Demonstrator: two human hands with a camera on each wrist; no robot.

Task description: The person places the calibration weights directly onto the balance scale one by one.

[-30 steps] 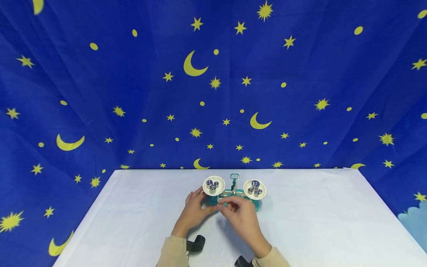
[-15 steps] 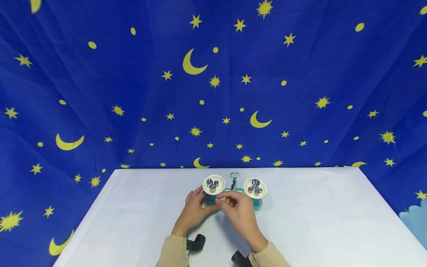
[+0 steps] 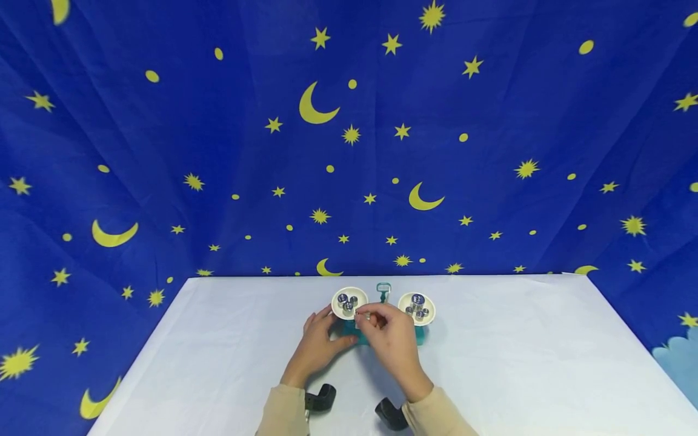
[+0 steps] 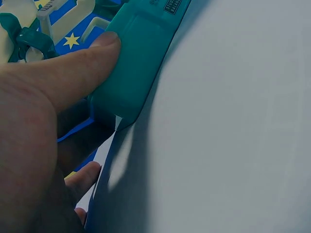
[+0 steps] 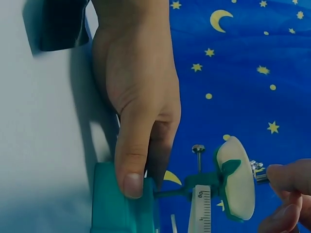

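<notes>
A teal balance scale [image 3: 420,335] with two white pans stands on the table. Three metal weights [image 3: 348,307] sit in the left pan [image 3: 335,309]; several more weights [image 3: 418,301] sit in the right pan [image 3: 402,313]. My left hand [image 3: 319,345] grips the left end of the base, its thumb [image 4: 92,60] on the front face. At the inner edge of the left pan, my right hand [image 3: 394,339] has thumb and index finger pinched together on what looks like a small metal weight, mostly hidden by the fingertips. Fingers and metal also meet beside that pan in the right wrist view.
White cloth [image 3: 518,357] covers the table. A blue curtain with yellow stars and moons [image 3: 371,151] hangs behind and at both sides. Black straps with camera mounts [image 3: 322,398] sit on the wrists. The scale's beam [image 5: 200,208] carries printed markings.
My right hand has risen from in front of the base to the edge of the left pan, fingertips still together. My left hand stays on the base.
</notes>
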